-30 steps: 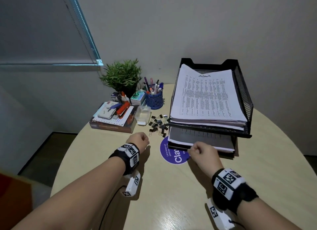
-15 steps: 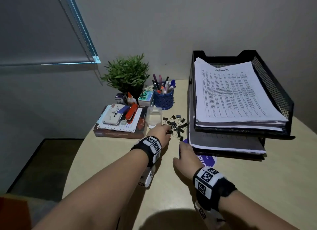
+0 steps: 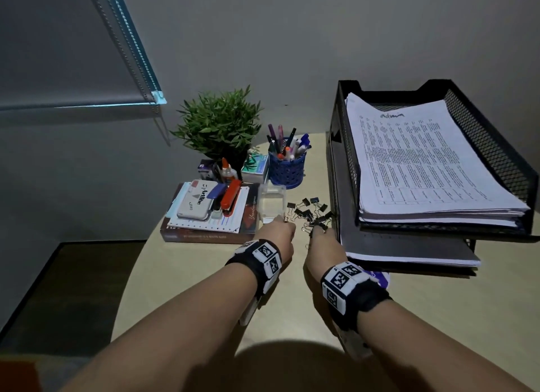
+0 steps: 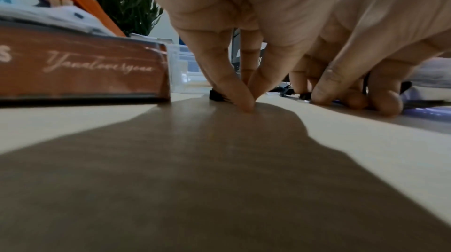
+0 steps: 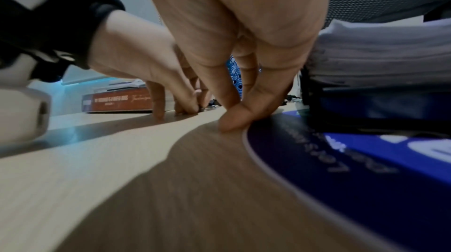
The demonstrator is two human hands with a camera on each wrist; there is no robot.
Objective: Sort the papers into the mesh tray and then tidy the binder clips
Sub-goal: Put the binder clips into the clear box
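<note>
A pile of black binder clips (image 3: 309, 211) lies on the table, left of the black mesh tray (image 3: 496, 146). Printed papers (image 3: 423, 163) fill the tray's upper tier, and another stack (image 3: 394, 245) lies in the lower one. My left hand (image 3: 285, 221) is at the pile's near left edge. In the left wrist view its thumb and forefinger (image 4: 246, 103) pinch together on the table against a black clip (image 4: 216, 96). My right hand (image 3: 318, 231) is at the pile's near right edge, with its fingers curled down over clips (image 4: 305, 95). In the right wrist view its fingertips (image 5: 231, 121) touch the table.
A small clear plastic box (image 3: 273, 204) stands just left of the clips. Behind it are a blue pen cup (image 3: 286, 169) and a potted plant (image 3: 219, 125). A book (image 3: 204, 235) topped with a stapler and stamp pad lies to the left. A blue round mat (image 5: 341, 159) lies under the tray's front.
Both hands have moved forward from the near table to the clip pile and curled their fingers onto clips. My head has come closer and turned left.
</note>
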